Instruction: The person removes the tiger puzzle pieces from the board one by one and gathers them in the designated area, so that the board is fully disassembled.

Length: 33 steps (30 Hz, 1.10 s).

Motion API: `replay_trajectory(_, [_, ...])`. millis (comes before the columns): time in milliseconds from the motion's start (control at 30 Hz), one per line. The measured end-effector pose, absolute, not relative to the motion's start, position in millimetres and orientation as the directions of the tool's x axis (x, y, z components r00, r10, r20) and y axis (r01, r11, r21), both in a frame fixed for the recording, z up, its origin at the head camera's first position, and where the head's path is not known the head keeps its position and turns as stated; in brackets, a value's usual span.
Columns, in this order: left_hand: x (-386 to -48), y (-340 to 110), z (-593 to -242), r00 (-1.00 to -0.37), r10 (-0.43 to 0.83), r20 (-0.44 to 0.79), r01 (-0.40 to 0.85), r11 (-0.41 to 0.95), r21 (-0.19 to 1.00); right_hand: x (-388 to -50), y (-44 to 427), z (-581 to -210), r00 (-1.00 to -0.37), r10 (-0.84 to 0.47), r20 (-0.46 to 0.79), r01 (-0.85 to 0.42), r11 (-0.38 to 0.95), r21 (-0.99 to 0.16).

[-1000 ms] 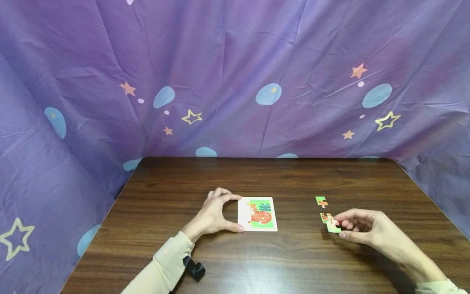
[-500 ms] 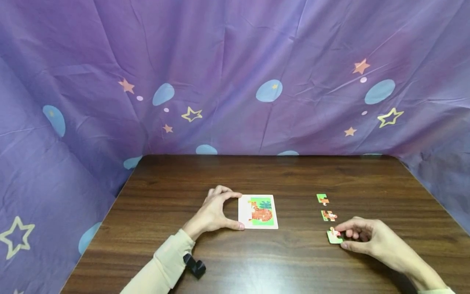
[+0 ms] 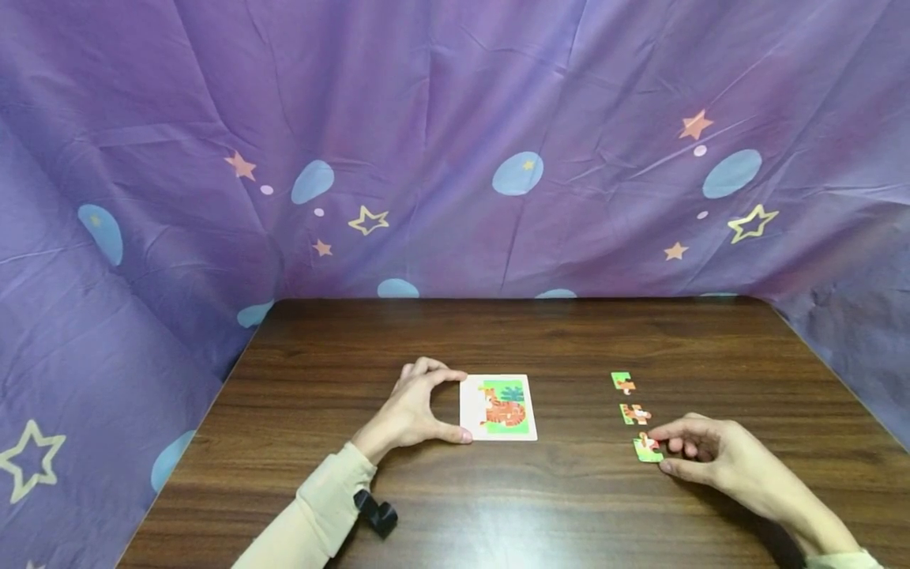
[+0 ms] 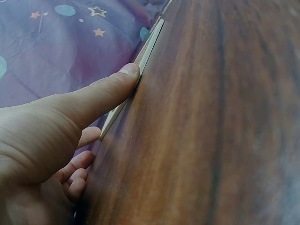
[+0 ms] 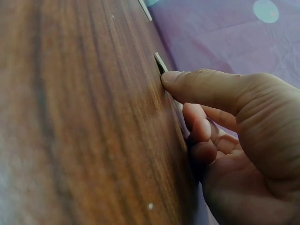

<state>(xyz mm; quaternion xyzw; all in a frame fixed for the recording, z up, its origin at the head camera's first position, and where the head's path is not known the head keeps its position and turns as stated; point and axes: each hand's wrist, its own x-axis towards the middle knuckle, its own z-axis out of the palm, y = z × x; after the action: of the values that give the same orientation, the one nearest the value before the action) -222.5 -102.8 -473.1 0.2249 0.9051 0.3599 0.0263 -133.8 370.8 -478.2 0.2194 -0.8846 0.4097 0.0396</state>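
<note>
In the head view, a square white puzzle board (image 3: 471,407) with a tiger picture lies on the table. My left hand (image 3: 405,412) grips its left side between thumb and forefinger at the two corners; in the left wrist view the thumb presses the board's edge (image 4: 152,44). Over to the right, my right hand (image 3: 735,462) pinches a green and white puzzle piece (image 3: 647,449) by its right side. The right wrist view has the thumb tip against the thin edge of that piece (image 5: 160,61). The other fingers of the right hand are curled.
Two more puzzle pieces lie beyond the held one: an orange striped piece (image 3: 633,414) and a green and orange piece (image 3: 622,382). A black object (image 3: 376,515) is at the left cuff. A purple curtain (image 3: 426,142) stands behind the wooden table (image 3: 341,340).
My right hand has moved the pinched piece towards the table's front, uncovering the striped piece and setting it apart. The left hand and the board have stayed in place.
</note>
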Motion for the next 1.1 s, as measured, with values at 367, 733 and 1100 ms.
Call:
replay_trajectory(367, [-223.1,-102.2,-472.8,-0.905,0.415,0.09,0.365,0.653,0.663,-134.1,371.1,-479.0,-0.895,-0.365,0.257,-0.431,0.557,-0.71])
replay_trajectory(733, [-223.5,-102.1,-472.5,-0.904,0.417,0.094,0.37,0.652,0.662,-134.6,372.2,-479.8,-0.893,-0.371,0.256,-0.432,0.542,-0.721])
replay_trajectory(1100, [-223.0,-102.4,-471.7,-0.902,0.421,0.098,0.375,0.65,0.661,-134.4,372.3,-480.4,-0.905,-0.355,0.234,-0.403,0.539,-0.739])
